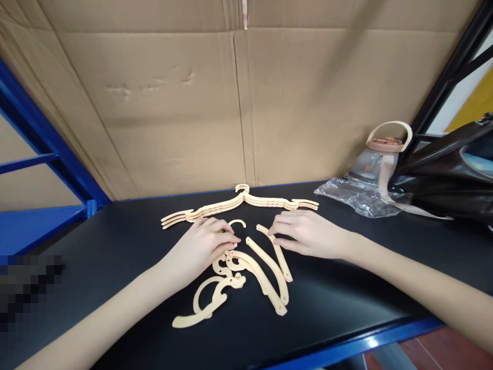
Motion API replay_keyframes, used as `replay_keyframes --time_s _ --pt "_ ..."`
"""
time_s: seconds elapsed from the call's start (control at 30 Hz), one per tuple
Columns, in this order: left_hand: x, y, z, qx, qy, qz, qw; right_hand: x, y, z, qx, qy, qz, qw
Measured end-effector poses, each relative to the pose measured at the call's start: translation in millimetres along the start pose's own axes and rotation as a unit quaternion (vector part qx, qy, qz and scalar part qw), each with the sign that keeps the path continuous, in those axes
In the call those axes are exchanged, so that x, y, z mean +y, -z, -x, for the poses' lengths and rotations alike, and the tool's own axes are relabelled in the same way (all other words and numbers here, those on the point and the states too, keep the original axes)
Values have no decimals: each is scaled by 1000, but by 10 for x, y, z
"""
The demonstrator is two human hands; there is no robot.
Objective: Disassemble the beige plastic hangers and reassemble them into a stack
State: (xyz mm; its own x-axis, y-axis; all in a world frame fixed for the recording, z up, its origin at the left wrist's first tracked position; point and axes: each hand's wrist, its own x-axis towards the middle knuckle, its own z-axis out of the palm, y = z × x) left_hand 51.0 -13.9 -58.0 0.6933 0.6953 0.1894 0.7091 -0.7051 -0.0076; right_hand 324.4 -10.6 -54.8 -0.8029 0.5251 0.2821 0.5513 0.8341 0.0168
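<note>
Several cream-coloured hanger parts lie loose on the black table. My left hand is over the upper left of this pile, fingers bent together beside a small hook piece; what they hold, if anything, is hidden. At the top of a slim arm piece is my right hand, its fingertips touching the piece and spread a little. Between the hands lies a curved arm piece, with another below it. A notched piece rests at the lower left. Behind the hands lie stacked assembled hangers.
A cardboard wall stands behind the table. At the right back are a clear bottle with a strap, crinkled plastic wrap and a black bag. A blue metal frame rises at the left.
</note>
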Motion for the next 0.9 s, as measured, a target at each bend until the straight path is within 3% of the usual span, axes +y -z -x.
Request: replay_keyframes --time_s 0.23,0.37,0.47,0.57,0.63,0.73,0.8,0.9 --pt "92 -8 -23 27 -13 -15 999 -34 -24 -1 12 10 13 1000" --pt "131 28 -24 84 -16 -2 996 -39 -29 1 39 -10 10 999" --pt "178 73 -19 152 -16 71 986 -64 -17 -11 67 -43 -41 996" --pt "277 116 -1 214 -27 189 958 -133 -4 -37 76 -70 -164 981" --pt "362 134 15 237 -33 253 938 -194 -7 -61 71 -86 -298 948" --pt "482 143 40 233 -42 309 921 -277 -29 -96 38 -102 -512 852" --pt "537 132 56 210 -49 325 921 -309 -45 -110 7 -90 -602 793" --pt "573 95 67 164 -49 335 927 -319 -63 -112 -4 -85 -649 756"
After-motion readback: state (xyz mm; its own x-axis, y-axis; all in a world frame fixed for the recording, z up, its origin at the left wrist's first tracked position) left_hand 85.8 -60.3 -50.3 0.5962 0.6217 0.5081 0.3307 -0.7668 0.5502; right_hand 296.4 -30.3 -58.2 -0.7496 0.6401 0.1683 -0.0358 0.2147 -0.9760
